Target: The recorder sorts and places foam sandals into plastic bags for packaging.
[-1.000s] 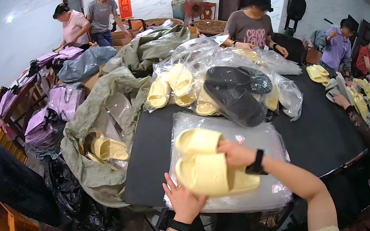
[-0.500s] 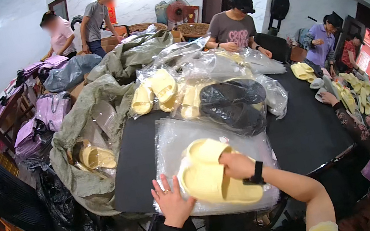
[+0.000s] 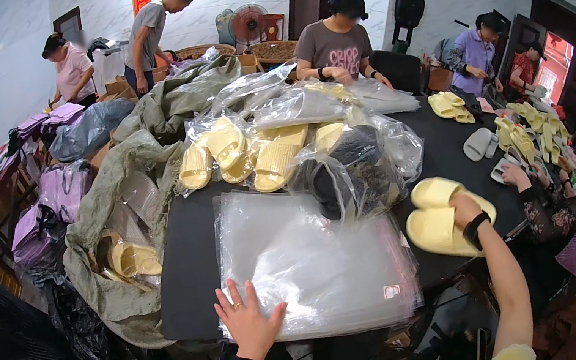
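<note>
A flat stack of clear plastic bags (image 3: 309, 253) lies at the near side of the table. My left hand (image 3: 250, 322) rests on its near left corner, fingers spread, holding nothing. Off the right side of the stack, my right hand (image 3: 467, 207) grips a pair of pale yellow slippers (image 3: 434, 230). The slippers sit close together, and my fingers are partly hidden among them. Just beyond the stack lie bagged black slippers (image 3: 355, 168) under crumpled film, beside bagged yellow slippers (image 3: 275, 160).
An open woven sack (image 3: 99, 267) with bagged slippers stands at the table's left. Loose yellow slippers (image 3: 451, 107) and grey slippers (image 3: 480, 144) lie along the right side of the black table (image 3: 185, 275). A person (image 3: 338, 48) works across from me; others work at the right and back left.
My right hand has carried the yellow slippers rightward off the bag stack, uncovering it. My left hand stays spread at the stack's near left corner. The view has shifted a little.
</note>
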### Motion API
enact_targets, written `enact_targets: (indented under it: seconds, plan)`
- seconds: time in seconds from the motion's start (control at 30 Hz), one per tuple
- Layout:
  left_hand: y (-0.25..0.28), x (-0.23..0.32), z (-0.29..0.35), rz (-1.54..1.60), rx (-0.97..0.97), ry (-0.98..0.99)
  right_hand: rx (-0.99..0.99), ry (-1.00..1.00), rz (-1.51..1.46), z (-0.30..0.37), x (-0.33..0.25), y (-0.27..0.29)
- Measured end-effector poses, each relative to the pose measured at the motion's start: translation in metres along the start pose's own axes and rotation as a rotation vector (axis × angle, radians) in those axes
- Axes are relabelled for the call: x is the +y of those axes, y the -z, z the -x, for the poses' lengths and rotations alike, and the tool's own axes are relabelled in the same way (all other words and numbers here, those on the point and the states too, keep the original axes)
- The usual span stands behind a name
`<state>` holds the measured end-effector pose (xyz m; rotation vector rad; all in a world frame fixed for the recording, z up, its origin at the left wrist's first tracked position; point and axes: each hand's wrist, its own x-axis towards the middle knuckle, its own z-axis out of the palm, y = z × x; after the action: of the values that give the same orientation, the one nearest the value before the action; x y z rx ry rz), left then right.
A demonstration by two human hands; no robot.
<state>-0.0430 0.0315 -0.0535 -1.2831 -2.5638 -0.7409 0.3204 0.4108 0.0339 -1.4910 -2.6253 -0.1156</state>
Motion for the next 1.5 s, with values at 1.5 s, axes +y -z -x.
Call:
enact_targets:
  seconds: [1.5]
  plan:
    - [0.0,0.0,0.003,0.026,0.026,-0.009,0.227,-0.413,-0.869,-0.142,-0.172,-0.056]
